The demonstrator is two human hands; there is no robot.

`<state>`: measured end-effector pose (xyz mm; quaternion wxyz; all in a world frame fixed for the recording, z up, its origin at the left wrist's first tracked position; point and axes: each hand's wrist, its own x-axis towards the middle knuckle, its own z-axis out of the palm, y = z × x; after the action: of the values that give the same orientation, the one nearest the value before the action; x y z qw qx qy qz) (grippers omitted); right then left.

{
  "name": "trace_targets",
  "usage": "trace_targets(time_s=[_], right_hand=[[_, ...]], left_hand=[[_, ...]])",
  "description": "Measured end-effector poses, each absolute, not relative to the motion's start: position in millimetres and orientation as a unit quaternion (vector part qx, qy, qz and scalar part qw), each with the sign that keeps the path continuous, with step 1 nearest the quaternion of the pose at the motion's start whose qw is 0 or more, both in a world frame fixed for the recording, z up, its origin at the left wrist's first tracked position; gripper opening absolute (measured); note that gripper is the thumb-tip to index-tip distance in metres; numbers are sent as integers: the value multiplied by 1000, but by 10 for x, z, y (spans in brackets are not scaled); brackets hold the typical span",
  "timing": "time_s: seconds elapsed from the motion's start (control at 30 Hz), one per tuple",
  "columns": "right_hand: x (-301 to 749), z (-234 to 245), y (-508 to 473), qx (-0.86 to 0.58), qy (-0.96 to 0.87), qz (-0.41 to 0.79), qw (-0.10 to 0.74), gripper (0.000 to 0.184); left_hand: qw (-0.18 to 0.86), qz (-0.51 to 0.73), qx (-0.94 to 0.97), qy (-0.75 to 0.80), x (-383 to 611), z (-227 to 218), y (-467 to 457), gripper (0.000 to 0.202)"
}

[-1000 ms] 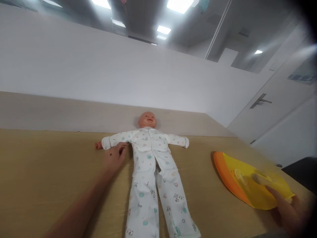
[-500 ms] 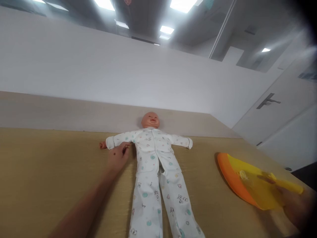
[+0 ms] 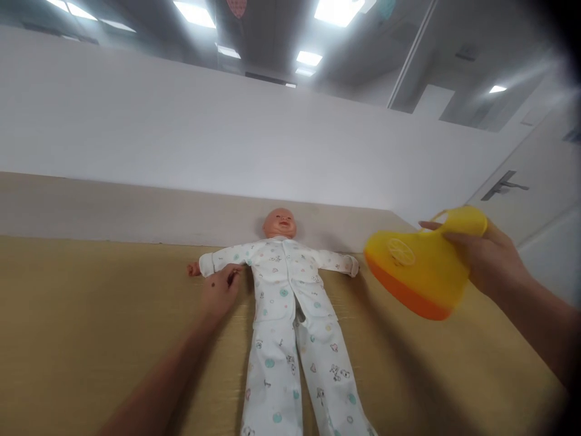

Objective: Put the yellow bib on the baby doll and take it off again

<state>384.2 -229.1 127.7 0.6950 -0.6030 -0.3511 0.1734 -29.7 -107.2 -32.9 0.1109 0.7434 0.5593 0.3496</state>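
A baby doll [image 3: 285, 290] in white printed pyjamas lies on its back on the wooden table [image 3: 82, 321], arms spread, head towards the wall. My left hand [image 3: 220, 293] rests on the table beside the doll's sleeve, fingers curled and touching the cloth near the armpit. My right hand [image 3: 488, 257] holds a yellow and orange silicone bib [image 3: 415, 266] by its upper strap. The bib hangs in the air, above the table and to the right of the doll's other arm.
A low beige panel [image 3: 113, 209] and a white wall run behind the table. A white door with a lever handle [image 3: 503, 184] stands at the right. The table's right edge falls away near my right forearm.
My right hand has lifted the bib off the table at the right and carried it up and left towards the doll. My left hand has stayed by the doll's sleeve.
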Motion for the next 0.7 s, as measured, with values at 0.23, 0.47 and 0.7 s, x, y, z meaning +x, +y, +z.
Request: trace_targets(time_s=[0.23,0.47,0.7], right_hand=[[3210,1659,-2016,-532,-431,253,683,31],[2590,1891,-1983,-499,-511,351,606,31],[2264,1835,-1868,-405,-558,463,556,32]], left_hand=[[133,354,724,577,-317,-339,-1066,27],[276,421,653,565,-226,-72,-1156,39],[688,335,572,293,-146,224,-1080,78]])
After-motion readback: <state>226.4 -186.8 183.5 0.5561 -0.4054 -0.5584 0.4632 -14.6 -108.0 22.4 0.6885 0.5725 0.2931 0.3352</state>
